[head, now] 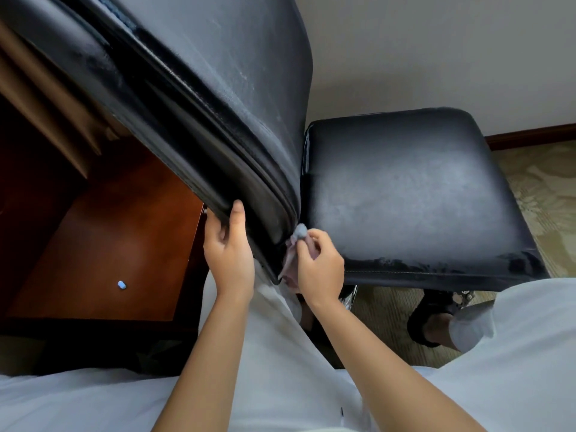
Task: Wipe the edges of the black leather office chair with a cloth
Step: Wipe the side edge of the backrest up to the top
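The black leather office chair [405,188] fills the view, its tall backrest [218,88] slanting from upper left down to the seat. My left hand [229,254] grips the lower side edge of the backrest, thumb on the front face. My right hand [318,263] pinches a small pale pink-grey cloth [294,244] and presses it into the gap where the backrest's bottom corner meets the seat. Most of the cloth is hidden behind my fingers.
A reddish-brown wooden desk [118,232] stands at the left, with a small blue object [122,285] on it. White fabric [467,385] covers the foreground. Patterned carpet [548,194] lies at the right, below a pale wall with a dark baseboard. The chair's caster [424,322] shows below the seat.
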### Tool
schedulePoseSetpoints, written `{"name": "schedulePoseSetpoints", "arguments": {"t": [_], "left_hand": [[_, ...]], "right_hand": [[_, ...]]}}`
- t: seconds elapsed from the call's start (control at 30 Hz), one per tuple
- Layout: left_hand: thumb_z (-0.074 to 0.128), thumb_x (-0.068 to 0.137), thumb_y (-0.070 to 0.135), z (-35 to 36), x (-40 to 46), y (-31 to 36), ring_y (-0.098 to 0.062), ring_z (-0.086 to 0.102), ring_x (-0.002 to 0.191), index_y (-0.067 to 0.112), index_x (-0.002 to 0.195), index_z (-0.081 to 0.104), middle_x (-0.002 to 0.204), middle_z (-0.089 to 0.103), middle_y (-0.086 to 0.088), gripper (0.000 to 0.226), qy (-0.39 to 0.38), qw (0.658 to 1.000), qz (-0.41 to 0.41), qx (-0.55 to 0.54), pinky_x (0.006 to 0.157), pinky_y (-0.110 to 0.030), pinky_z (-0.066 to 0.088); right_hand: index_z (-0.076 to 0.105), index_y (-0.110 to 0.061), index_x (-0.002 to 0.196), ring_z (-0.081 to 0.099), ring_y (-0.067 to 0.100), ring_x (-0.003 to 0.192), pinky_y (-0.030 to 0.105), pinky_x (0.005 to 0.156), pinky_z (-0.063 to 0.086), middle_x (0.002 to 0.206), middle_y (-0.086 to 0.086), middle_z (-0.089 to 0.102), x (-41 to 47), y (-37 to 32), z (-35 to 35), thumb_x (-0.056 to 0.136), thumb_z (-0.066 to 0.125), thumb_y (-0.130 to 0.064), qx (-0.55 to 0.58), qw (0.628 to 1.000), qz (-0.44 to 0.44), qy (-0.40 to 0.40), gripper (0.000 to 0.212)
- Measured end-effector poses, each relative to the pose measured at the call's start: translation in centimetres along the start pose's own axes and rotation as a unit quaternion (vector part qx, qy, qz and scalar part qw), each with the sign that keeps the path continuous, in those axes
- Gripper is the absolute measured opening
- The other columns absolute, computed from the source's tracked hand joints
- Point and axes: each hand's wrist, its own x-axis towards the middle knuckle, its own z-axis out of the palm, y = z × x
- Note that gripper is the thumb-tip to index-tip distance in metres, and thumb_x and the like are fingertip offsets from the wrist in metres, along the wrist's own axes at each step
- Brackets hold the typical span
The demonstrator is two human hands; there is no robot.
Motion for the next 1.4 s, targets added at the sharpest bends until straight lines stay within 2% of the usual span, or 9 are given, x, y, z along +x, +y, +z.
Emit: {"name": "schedulePoseSetpoints", "arguments": {"t": [0.13,0.33,0.57,0.67,0.8,0.93,1.07,1.27,1.4], "left_hand": [[0.057,0.094,0.033,0.2,0.1,0.0,0.001,0.06,0.107,0.051,0.099,0.057,0.104,0.066,0.023,0.018,0.013,1.0,0.004,0.001,0.104,-0.041,0.043],[0.059,0.093,0.035,0.1,0.2,-0.2,-0.003,0.059,0.111,0.046,0.102,0.058,0.112,0.066,0.016,0.014,0.025,1.0,-0.003,0.014,0.105,-0.044,0.042],[0.057,0.09,0.042,0.4,0.0,-0.2,-0.026,0.057,0.114,0.022,0.12,0.062,0.118,0.066,-0.007,0.036,0.047,0.998,-0.011,0.028,0.102,-0.05,0.042],[0.056,0.079,0.055,0.6,-0.1,0.0,-0.034,0.055,0.114,0.03,0.112,0.064,0.117,0.065,-0.013,0.041,0.04,0.999,-0.018,0.024,0.102,-0.052,0.042],[0.055,0.07,0.064,0.4,0.2,-0.2,-0.024,0.059,0.112,0.034,0.108,0.064,0.115,0.066,-0.007,0.05,0.035,0.999,-0.029,0.021,0.103,-0.049,0.043],[0.055,0.075,0.059,0.5,0.7,-0.7,-0.005,0.059,0.109,0.046,0.095,0.061,0.105,0.066,0.02,0.025,0.032,0.998,-0.042,0.025,0.104,-0.042,0.043],[0.053,0.081,0.053,0.6,0.7,-0.7,-0.001,0.057,0.108,0.049,0.093,0.057,0.102,0.062,0.025,0.013,0.027,0.999,-0.042,0.023,0.105,-0.037,0.043],[0.052,0.081,0.055,0.7,0.8,-1.0,0.002,0.055,0.106,0.049,0.096,0.054,0.103,0.06,0.025,0.016,0.024,0.999,-0.042,0.013,0.1,-0.029,0.043],[0.054,0.076,0.06,0.7,0.8,-1.1,0.002,0.056,0.11,0.049,0.097,0.056,0.105,0.061,0.027,0.024,0.027,0.999,-0.033,0.013,0.106,-0.035,0.042]], "right_hand": [[0.063,-0.028,0.09,0.059,0.004,0.08,0.017,0.065,0.043,0.081,-0.013,0.065,1.1,-2.8,-0.6,0.092,0.057,-0.023,0.055,0.998,-0.013,0.034,0.009],[0.066,-0.024,0.093,0.061,0.016,0.085,0.028,0.068,0.045,0.087,-0.006,0.065,-1.1,1.6,0.7,0.089,0.054,-0.025,-0.102,0.974,0.13,-0.157,0.013],[0.065,-0.024,0.093,0.06,0.015,0.081,0.027,0.065,0.043,0.086,-0.004,0.066,-0.6,1.5,0.2,0.09,0.052,-0.023,-0.061,0.984,0.14,-0.092,0.013],[0.064,-0.021,0.089,0.058,0.016,0.079,0.028,0.061,0.042,0.084,-0.003,0.064,-0.2,2.5,-0.3,0.092,0.049,-0.023,-0.123,0.974,0.15,-0.113,0.015],[0.064,-0.018,0.09,0.055,0.013,0.076,0.026,0.057,0.04,0.085,-0.002,0.063,-0.5,4.4,-0.6,0.094,0.049,-0.022,-0.131,0.964,0.19,-0.128,0.016],[0.066,-0.022,0.092,0.059,0.015,0.082,0.027,0.061,0.041,0.087,-0.003,0.066,0.1,3.4,0.2,0.091,0.052,-0.024,-0.058,0.976,0.183,-0.101,0.014],[0.068,-0.026,0.099,0.06,0.01,0.085,0.028,0.073,0.047,0.091,-0.007,0.068,0.9,1.3,1.8,0.09,0.057,-0.026,0.035,0.991,0.12,-0.039,0.014],[0.062,-0.02,0.093,0.058,0.022,0.082,0.028,0.061,0.036,0.089,0.001,0.066,1.2,1.8,4.5,0.096,0.046,-0.026,-0.09,0.988,0.096,-0.08,0.017],[0.057,-0.017,0.09,0.058,0.028,0.088,0.032,0.068,0.042,0.097,0.007,0.064,2.5,2.9,4.0,0.098,0.043,-0.028,-0.157,0.953,0.209,-0.154,0.019]]}}
